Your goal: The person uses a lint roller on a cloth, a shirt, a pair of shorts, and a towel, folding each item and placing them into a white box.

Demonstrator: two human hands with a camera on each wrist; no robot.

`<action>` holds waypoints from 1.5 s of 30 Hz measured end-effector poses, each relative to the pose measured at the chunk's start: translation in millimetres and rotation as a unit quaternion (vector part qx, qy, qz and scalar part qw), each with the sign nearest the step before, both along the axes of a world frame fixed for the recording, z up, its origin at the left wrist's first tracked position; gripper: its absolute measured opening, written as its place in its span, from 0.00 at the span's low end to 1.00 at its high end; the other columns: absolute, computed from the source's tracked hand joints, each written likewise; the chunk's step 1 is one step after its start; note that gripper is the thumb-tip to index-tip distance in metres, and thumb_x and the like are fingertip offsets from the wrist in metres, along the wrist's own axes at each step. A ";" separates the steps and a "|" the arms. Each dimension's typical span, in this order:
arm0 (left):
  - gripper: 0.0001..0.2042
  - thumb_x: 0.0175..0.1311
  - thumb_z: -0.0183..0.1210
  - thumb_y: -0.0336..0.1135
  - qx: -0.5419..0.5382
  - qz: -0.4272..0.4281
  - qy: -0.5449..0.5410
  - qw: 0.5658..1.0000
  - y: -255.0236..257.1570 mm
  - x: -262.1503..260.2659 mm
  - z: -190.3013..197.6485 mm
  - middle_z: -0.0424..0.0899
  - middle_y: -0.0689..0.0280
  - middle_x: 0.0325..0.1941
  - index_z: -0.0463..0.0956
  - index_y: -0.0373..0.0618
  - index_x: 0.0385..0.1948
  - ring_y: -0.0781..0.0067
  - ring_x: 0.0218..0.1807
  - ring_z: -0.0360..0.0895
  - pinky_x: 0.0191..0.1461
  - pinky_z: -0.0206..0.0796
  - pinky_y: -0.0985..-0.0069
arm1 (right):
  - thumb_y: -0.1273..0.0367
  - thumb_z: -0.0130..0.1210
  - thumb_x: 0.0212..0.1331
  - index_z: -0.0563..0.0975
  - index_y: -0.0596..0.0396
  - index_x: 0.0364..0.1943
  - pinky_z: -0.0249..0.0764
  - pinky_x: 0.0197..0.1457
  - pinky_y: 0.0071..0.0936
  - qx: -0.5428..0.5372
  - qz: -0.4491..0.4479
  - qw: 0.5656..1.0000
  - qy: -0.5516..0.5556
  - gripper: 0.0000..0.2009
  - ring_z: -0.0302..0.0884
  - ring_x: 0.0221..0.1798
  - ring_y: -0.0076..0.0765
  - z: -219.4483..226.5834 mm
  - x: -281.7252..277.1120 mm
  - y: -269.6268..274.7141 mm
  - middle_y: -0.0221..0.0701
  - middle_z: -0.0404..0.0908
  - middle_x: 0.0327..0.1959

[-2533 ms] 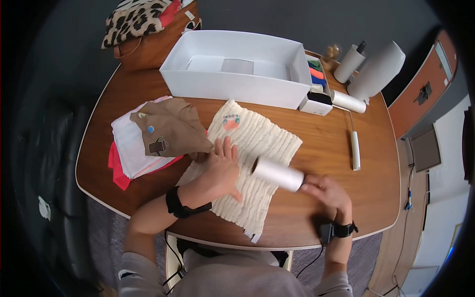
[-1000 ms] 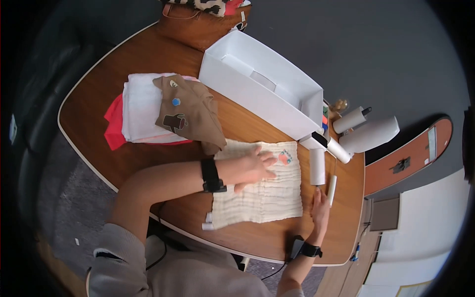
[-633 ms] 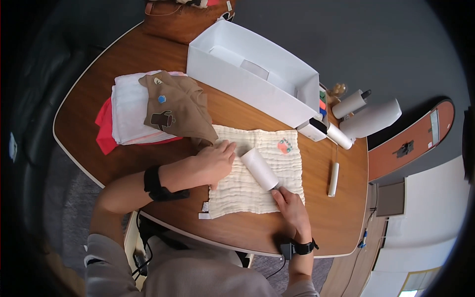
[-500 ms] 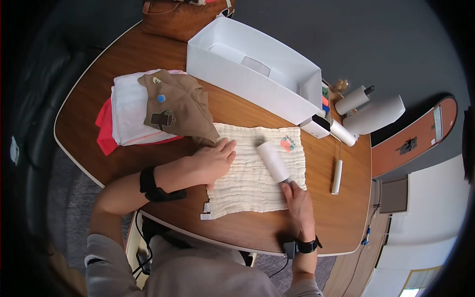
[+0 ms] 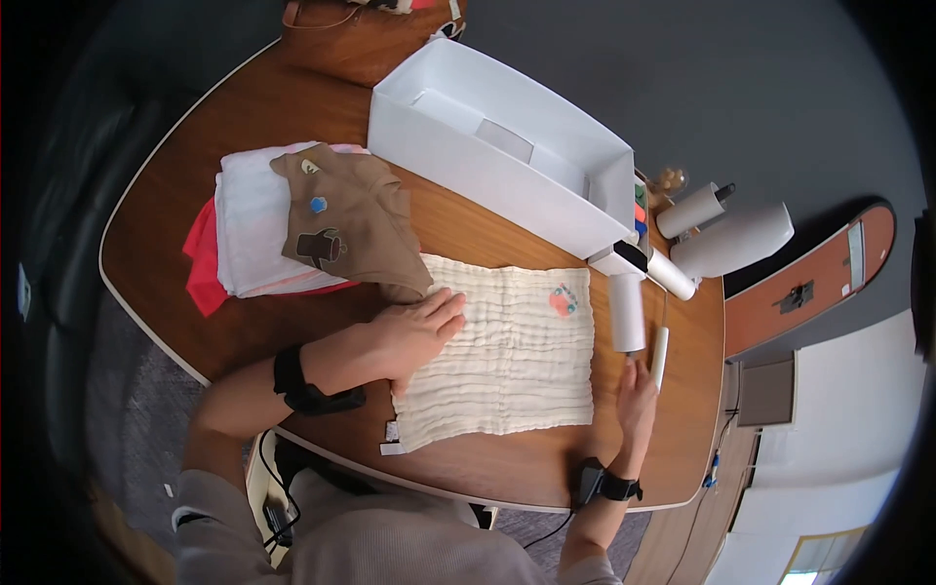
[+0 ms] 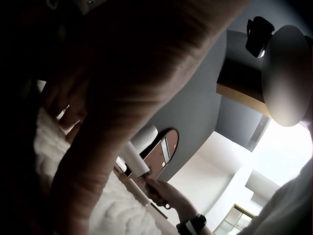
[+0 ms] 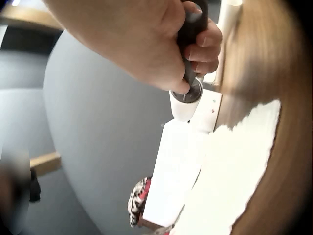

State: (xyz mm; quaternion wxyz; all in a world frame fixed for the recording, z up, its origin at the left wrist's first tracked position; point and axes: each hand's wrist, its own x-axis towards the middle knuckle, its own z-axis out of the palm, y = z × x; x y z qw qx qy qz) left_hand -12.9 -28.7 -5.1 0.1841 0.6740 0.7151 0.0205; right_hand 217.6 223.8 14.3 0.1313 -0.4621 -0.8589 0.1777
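A cream crinkled cloth (image 5: pixel 507 361) with a coloured print near one corner lies spread on the table. My left hand (image 5: pixel 414 336) rests on its left edge, fingers extended, beside a brown garment (image 5: pixel 351 214). In the left wrist view the left hand (image 6: pixel 122 98) looms dark over the cloth (image 6: pixel 117 210). To the right of the cloth, my right hand (image 5: pixel 637 395) holds a white lint roller (image 5: pixel 627 312) by its dark handle. The right wrist view shows the right hand (image 7: pixel 161 49) with fingers curled round that handle (image 7: pixel 192 34), the roller (image 7: pixel 183 107) beyond it.
Behind the cloth stands a long white box (image 5: pixel 507 185). A folded pile with a white cloth (image 5: pixel 252 224) and red fabric (image 5: pixel 203 268) lies at the left. Another white-handled roller (image 5: pixel 660 359) lies beside the right hand. White rolls (image 5: pixel 687 210) and a brown bag (image 5: pixel 351 49) stand farther back.
The right hand has carried the lint roller from over the cloth to the right, off its edge. The left hand remains on the cloth's left side. The head view has turned since the earliest frame.
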 end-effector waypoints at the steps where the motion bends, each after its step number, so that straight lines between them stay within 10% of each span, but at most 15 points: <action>1: 0.53 0.20 0.73 0.37 -0.007 -0.001 0.002 1.000 1.5 2.4 -0.1 0.44 0.50 0.67 0.52 0.32 0.58 0.56 0.69 0.39 0.69 0.42 0.70 | 0.60 0.42 0.62 0.73 0.61 0.35 0.64 0.26 0.37 -0.050 0.057 0.996 0.038 0.16 0.67 0.20 0.44 1.7 -4.4 -14.9 0.47 0.68 0.17; 6: 0.54 0.19 0.73 0.38 -0.008 -0.049 -0.033 0.998 4.6 5.5 -10.2 0.44 0.55 0.68 0.52 0.35 0.59 0.59 0.70 0.39 0.70 0.38 0.72 | 0.59 0.42 0.61 0.70 0.58 0.31 0.65 0.25 0.46 0.000 0.257 0.962 -0.097 0.15 0.72 0.25 0.57 -4.2 -34.5 -71.6 0.50 0.73 0.19; 20: 0.54 0.19 0.73 0.39 0.023 -0.044 -0.043 0.998 -1.2 10.8 -11.0 0.46 0.55 0.67 0.52 0.35 0.59 0.59 0.70 0.38 0.70 0.38 0.70 | 0.56 0.37 0.62 0.70 0.59 0.30 0.65 0.34 0.51 0.063 0.007 0.995 -0.078 0.19 0.70 0.33 0.63 -16.6 8.8 12.9 0.53 0.74 0.24; 24: 0.56 0.17 0.74 0.40 0.013 -0.036 -0.037 0.999 -0.5 12.8 -7.8 0.45 0.54 0.67 0.51 0.35 0.59 0.58 0.70 0.38 0.70 0.38 0.69 | 0.60 0.40 0.63 0.68 0.61 0.25 0.62 0.20 0.30 -0.043 0.040 0.998 0.039 0.17 0.65 0.14 0.31 -6.7 10.1 6.8 0.34 0.65 0.11; 27: 0.58 0.15 0.74 0.43 0.017 -0.041 -0.004 0.999 8.1 11.0 -13.5 0.44 0.53 0.68 0.50 0.34 0.60 0.58 0.70 0.38 0.69 0.39 0.69 | 0.61 0.41 0.63 0.67 0.60 0.25 0.59 0.19 0.27 -0.222 0.170 0.960 0.013 0.16 0.62 0.14 0.25 5.8 4.4 -19.5 0.29 0.62 0.10; 31: 0.60 0.15 0.73 0.46 0.002 -0.016 -0.007 1.000 23.0 2.4 -9.6 0.40 0.51 0.68 0.49 0.33 0.60 0.58 0.70 0.36 0.69 0.38 0.69 | 0.59 0.42 0.62 0.71 0.58 0.33 0.65 0.28 0.38 -0.166 0.282 0.939 -0.109 0.15 0.69 0.24 0.54 5.8 -7.5 -38.9 0.45 0.70 0.17; 40: 0.60 0.17 0.73 0.46 -0.035 -0.020 0.004 0.999 31.3 -6.5 -5.8 0.38 0.50 0.68 0.46 0.32 0.61 0.57 0.70 0.33 0.69 0.37 0.68 | 0.56 0.35 0.63 0.69 0.60 0.34 0.66 0.32 0.49 -0.100 0.102 0.982 -0.125 0.19 0.71 0.32 0.62 -12.4 3.0 -3.4 0.53 0.73 0.23; 41: 0.60 0.17 0.73 0.46 -0.030 -0.024 0.000 0.999 30.4 -7.3 -7.8 0.38 0.50 0.68 0.46 0.32 0.61 0.56 0.70 0.33 0.69 0.37 0.68 | 0.58 0.34 0.64 0.68 0.61 0.32 0.65 0.16 0.30 -0.146 0.073 0.982 -0.095 0.18 0.68 0.12 0.35 -8.9 6.3 1.7 0.37 0.68 0.12; 44: 0.60 0.18 0.72 0.49 -0.020 -0.041 0.005 0.999 29.5 -10.2 -12.4 0.38 0.49 0.68 0.46 0.31 0.60 0.56 0.70 0.32 0.69 0.36 0.68 | 0.59 0.34 0.64 0.68 0.61 0.33 0.66 0.17 0.35 -0.004 0.079 0.992 -0.095 0.18 0.71 0.14 0.42 -38.5 31.7 42.5 0.42 0.71 0.15; 45: 0.60 0.18 0.72 0.51 -0.018 -0.047 0.010 0.999 29.3 -10.7 -11.6 0.38 0.49 0.68 0.46 0.31 0.60 0.56 0.70 0.32 0.69 0.37 0.68 | 0.57 0.35 0.63 0.69 0.59 0.32 0.67 0.34 0.50 -0.041 0.010 0.993 -0.109 0.18 0.71 0.33 0.61 -26.9 26.3 35.9 0.51 0.75 0.28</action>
